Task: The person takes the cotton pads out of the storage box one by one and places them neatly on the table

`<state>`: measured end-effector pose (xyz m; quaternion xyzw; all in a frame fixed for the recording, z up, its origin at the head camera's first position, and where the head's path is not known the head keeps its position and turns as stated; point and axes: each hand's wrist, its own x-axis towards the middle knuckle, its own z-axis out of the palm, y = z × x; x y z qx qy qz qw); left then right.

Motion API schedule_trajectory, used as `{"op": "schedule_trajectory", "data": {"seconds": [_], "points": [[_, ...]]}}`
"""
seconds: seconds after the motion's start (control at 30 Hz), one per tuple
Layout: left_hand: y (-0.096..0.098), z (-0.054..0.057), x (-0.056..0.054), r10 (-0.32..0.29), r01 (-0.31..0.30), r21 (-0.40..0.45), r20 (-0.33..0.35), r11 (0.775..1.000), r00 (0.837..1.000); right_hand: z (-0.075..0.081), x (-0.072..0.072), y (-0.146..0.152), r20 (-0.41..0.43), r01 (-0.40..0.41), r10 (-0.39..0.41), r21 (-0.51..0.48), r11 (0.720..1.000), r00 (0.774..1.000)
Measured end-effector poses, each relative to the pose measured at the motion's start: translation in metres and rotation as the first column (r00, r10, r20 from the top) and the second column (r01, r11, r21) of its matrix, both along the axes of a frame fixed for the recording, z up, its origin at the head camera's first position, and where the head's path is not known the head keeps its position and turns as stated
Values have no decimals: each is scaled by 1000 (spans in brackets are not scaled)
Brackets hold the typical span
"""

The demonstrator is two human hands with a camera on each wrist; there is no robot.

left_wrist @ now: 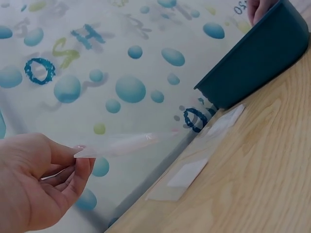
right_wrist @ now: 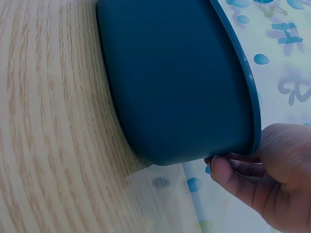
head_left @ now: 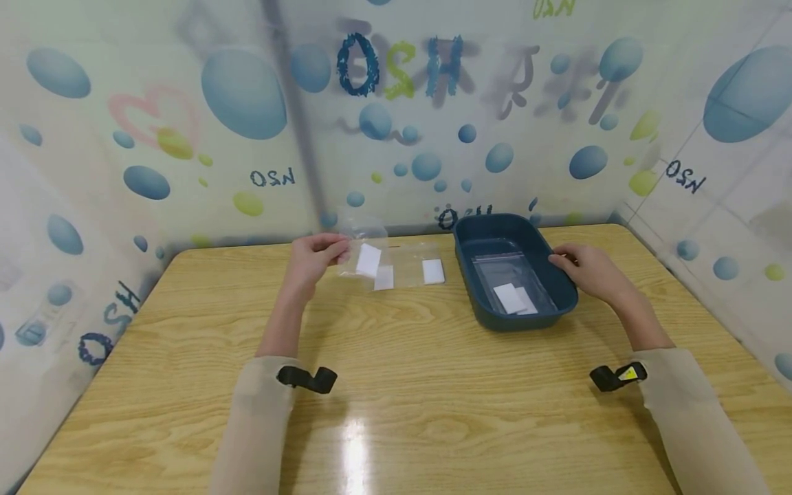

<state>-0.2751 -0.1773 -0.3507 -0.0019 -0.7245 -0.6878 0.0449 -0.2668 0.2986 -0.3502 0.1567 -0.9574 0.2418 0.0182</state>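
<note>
In the head view my left hand [head_left: 311,265] pinches the edge of a clear plastic bag [head_left: 369,260] holding a white square piece, raised above the table's far side. Seen from the left wrist, the thumb and fingers grip one end of that thin bag [left_wrist: 121,144]. My right hand [head_left: 588,270] holds the right rim of a dark blue basin [head_left: 513,323], thumb and fingers at its edge in the right wrist view. Inside the basin lie clear zip bags [head_left: 504,269] with white pieces. Between left hand and basin, more clear bags [head_left: 406,267] with white pieces lie flat.
The wood-grain table [head_left: 396,385] reaches back to a pale curtain [head_left: 396,172] printed with blue drops and letters. The basin stands near the table's back edge. Black wrist bands [head_left: 307,378] sit on both sleeves.
</note>
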Motion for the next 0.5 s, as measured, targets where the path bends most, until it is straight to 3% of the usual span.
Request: {"op": "schedule_trajectory", "data": {"seconds": [0.5], "points": [[-26, -9, -1, 47, -44, -37, 98, 998, 994, 2, 1, -1, 11, -1, 1, -5, 1000, 1000]]}}
